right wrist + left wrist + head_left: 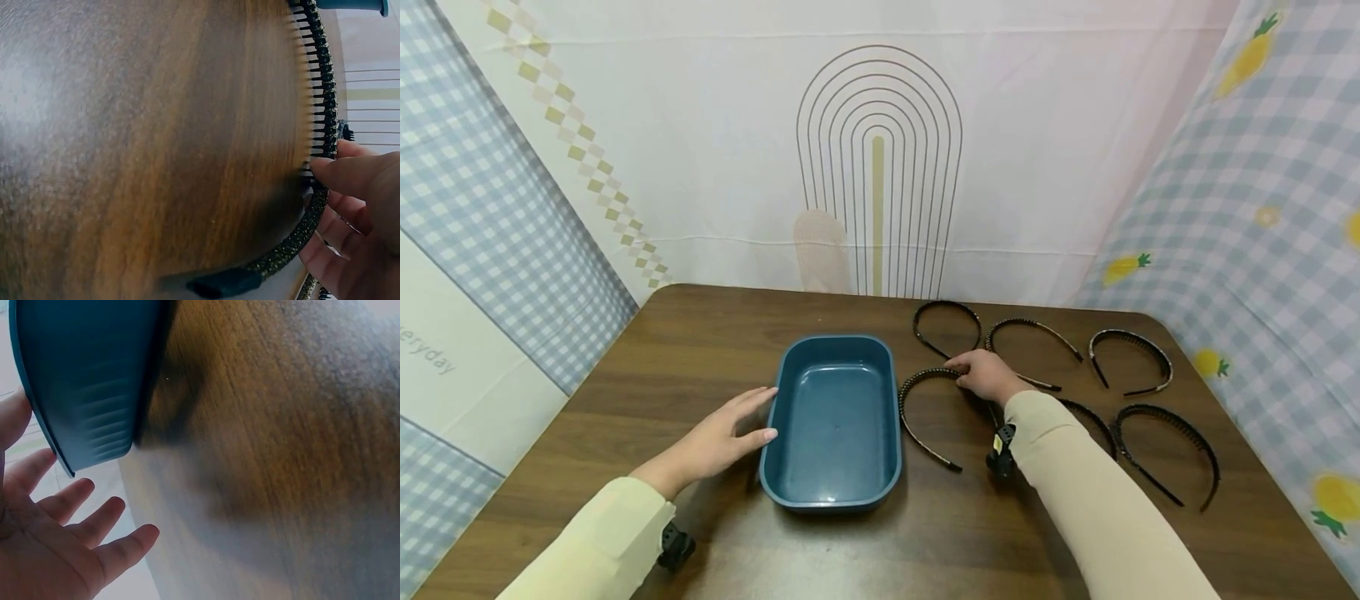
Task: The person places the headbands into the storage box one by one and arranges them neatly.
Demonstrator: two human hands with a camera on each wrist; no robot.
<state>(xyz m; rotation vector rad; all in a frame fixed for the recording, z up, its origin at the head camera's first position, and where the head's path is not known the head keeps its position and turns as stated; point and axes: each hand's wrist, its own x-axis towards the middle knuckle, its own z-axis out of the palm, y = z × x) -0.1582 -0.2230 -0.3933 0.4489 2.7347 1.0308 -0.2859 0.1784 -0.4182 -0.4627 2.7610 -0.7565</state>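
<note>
A blue rectangular plastic basin (837,425) stands on the wooden table in front of the body. At its left side, my left hand (718,437) has relaxed, spread fingers, with thumb and fingertips at the rim; the left wrist view shows the basin's ribbed outer wall (109,419) beside them. Right of the basin lies a dark, glittery toothed headband (902,407). My right hand (988,375) pinches its curved band between thumb and fingers. In the right wrist view, the headband (325,94) shows its row of comb teeth and a black end tip.
Several more dark headbands lie to the right, including a thin one (946,302) at the back, a silvery one (1169,371) at far right and a black toothed one (1207,446) nearer. My right forearm partly covers another headband (1093,417). Patterned cloths hang behind and beside the table (700,367).
</note>
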